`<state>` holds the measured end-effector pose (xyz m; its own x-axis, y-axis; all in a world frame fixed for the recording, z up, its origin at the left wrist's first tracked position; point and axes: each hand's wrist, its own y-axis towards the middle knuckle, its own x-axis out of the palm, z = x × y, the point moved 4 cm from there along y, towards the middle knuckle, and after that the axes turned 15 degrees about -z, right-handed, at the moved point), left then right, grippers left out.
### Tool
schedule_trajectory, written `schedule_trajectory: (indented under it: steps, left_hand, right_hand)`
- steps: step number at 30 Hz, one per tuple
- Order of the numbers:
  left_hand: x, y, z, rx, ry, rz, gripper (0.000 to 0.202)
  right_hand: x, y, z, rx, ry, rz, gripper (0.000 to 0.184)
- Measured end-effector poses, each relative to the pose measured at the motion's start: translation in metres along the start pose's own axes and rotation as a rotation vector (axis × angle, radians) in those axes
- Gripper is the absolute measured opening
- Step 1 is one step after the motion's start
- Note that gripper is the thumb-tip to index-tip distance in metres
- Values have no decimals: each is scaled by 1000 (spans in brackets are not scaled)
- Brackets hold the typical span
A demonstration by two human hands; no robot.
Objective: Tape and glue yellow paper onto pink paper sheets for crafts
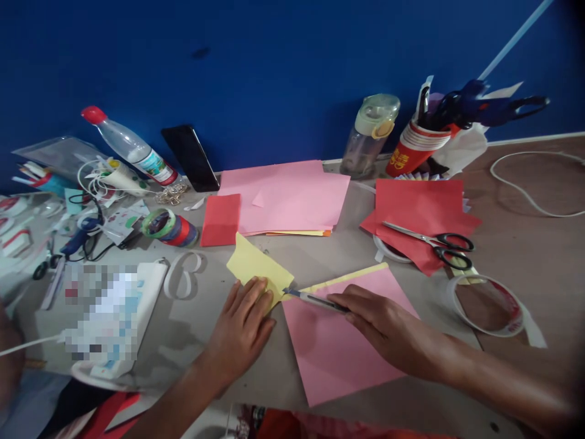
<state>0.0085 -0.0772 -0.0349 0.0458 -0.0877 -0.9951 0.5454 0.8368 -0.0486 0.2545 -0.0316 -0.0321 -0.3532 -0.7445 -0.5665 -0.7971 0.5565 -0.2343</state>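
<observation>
My right hand grips a utility knife. Its blade tip meets the lower right corner of a folded yellow sheet. With its fingers laid on that yellow sheet, my left hand presses it to the table, thumb apart. Under the knife and my right hand lies a large pink sheet, with a yellow strip showing along its far edge. The palm sides of both hands are hidden from the camera.
Behind lie a stack of pink paper and a small red sheet. Black-handled scissors rest on red paper at right, near a tape roll. A phone, plastic bottle and glue gun stand or lie left.
</observation>
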Motion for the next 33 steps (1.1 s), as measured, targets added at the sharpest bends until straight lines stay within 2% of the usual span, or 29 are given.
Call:
schedule_trajectory:
  steps: [4, 10, 14, 17, 22, 27, 33]
  left_hand:
    - [0, 5, -1, -22, 0, 0, 43]
    - [2, 15, -4, -42, -6, 29, 31]
    - [4, 19, -6, -29, 0, 81, 22]
    - [4, 19, -7, 16, 62, 109, 24]
    - [1, 16, -7, 84, 209, 61, 30]
    - [-2, 11, -5, 120, 246, 56, 29]
    - [-2, 7, -2, 130, 257, 60, 28]
  right_hand:
    - [-1, -2, -1, 40, -119, -28, 37]
    - [0, 2, 0, 77, -213, -85, 35]
    - [2, 7, 1, 36, -256, -46, 39]
    - [3, 11, 1, -33, -279, -8, 45]
    - [0, 16, 10, -121, -244, 67, 47]
    - [-1, 18, 20, -58, -178, 23, 45]
    - [-2, 18, 20, -47, -138, -16, 47]
